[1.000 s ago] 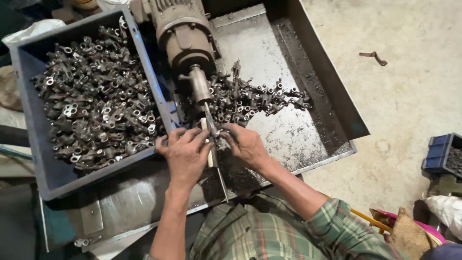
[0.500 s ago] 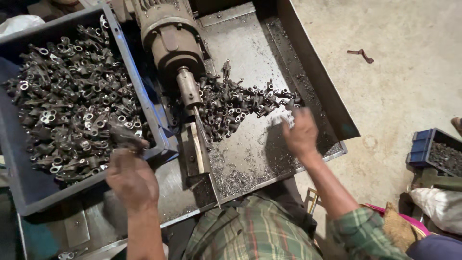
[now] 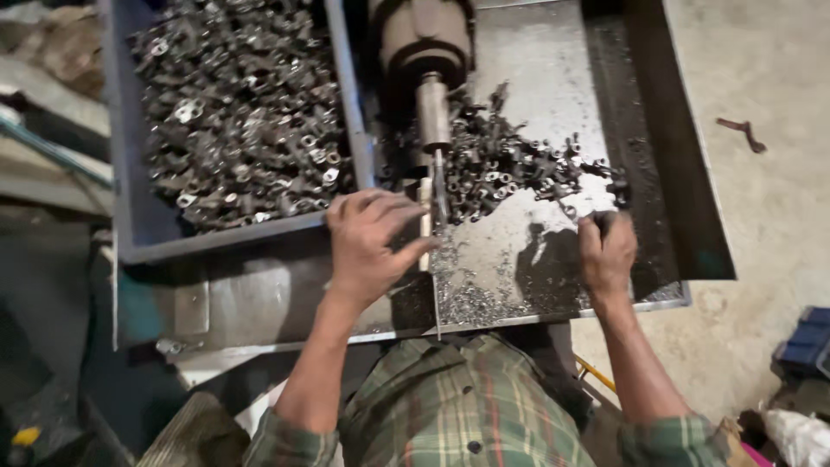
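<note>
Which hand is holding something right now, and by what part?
The right hand is closed over a small dark metal part at the pile's edge; its grip hides where. The left hand rests by the spindle, seemingly empty.

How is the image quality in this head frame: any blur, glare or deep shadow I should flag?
Head view: slight motion blur softens the left hand and right hand; the metal tray shows pale glare at its upper middle; the tray's right side and the lower left corner of the frame sink into deep shadow; the small parts in the blue bin stay readable but grainy.
</note>
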